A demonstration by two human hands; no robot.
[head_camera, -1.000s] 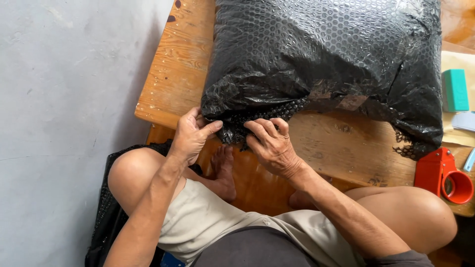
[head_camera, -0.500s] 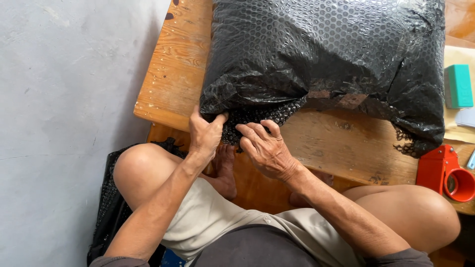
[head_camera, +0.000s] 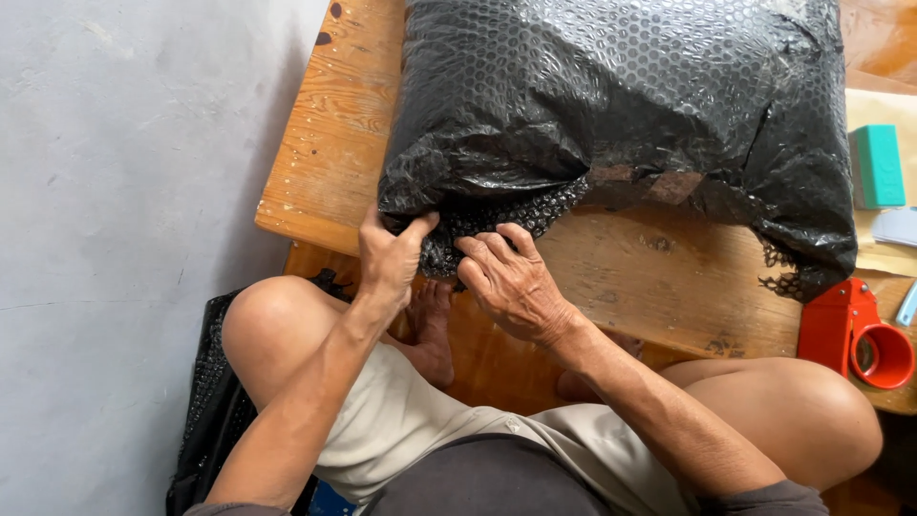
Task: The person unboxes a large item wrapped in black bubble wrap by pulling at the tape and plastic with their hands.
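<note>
I see the black bubble-wrap parcel lying on the wooden bench, straight ahead of both hands, its long axis running left to right across my view. Its loose near-left corner hangs over the bench edge. My left hand pinches that corner, thumb against fingers; my right hand presses curled fingers onto the same flap, probably gripping it, though the fingertips are partly buried. Both hands are about equally close. A red tape dispenser sits far right, a teal block beyond.
</note>
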